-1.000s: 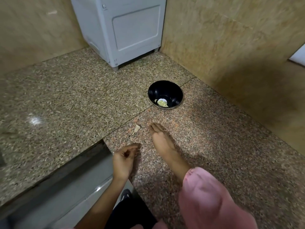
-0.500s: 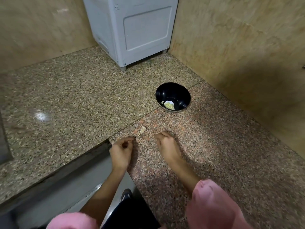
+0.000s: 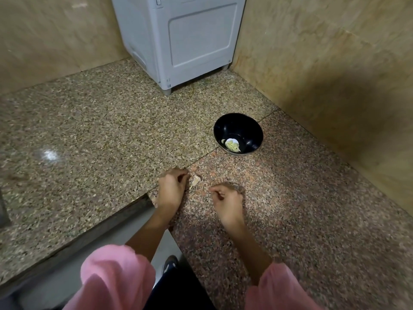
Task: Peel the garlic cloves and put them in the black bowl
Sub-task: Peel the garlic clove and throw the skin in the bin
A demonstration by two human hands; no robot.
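Item: granite countertop (image 3: 89, 130), speckled grey-green on the left, with a reddish slab (image 3: 312, 198) on the right. A seam runs between the two.

Surroundings: a pale grey appliance (image 3: 178, 41) stands on short feet in the far corner. Beige stone-look walls (image 3: 324, 63) close in behind it and along the right. The counter's near edge is notched. Below the notch a dark shoe (image 3: 169, 264) shows on the floor.

Markings: a small square mark (image 3: 158, 1) sits at the appliance's upper corner, too small to read.

Task things: the black bowl (image 3: 237, 124) stands upright on the reddish slab beside the seam, well apart from both hands. Pale peeled garlic (image 3: 232, 145) lies at its bottom. A tan scrap of garlic (image 3: 195, 181), whether skin or clove is unclear, lies on the counter between the hands and nearer the left one. Nothing lies between it and the bowl.

Hands: both reach forward from pink sleeves (image 3: 118, 271), knuckles up, low over the counter. The left hand (image 3: 172, 186) has its fingers curled inward, with the fingertips just beside the scrap. Contact and contents cannot be told because of blur. The right hand (image 3: 228, 200) is loosely fisted, thumb drawn to forefinger. Whether it pinches anything cannot be told.
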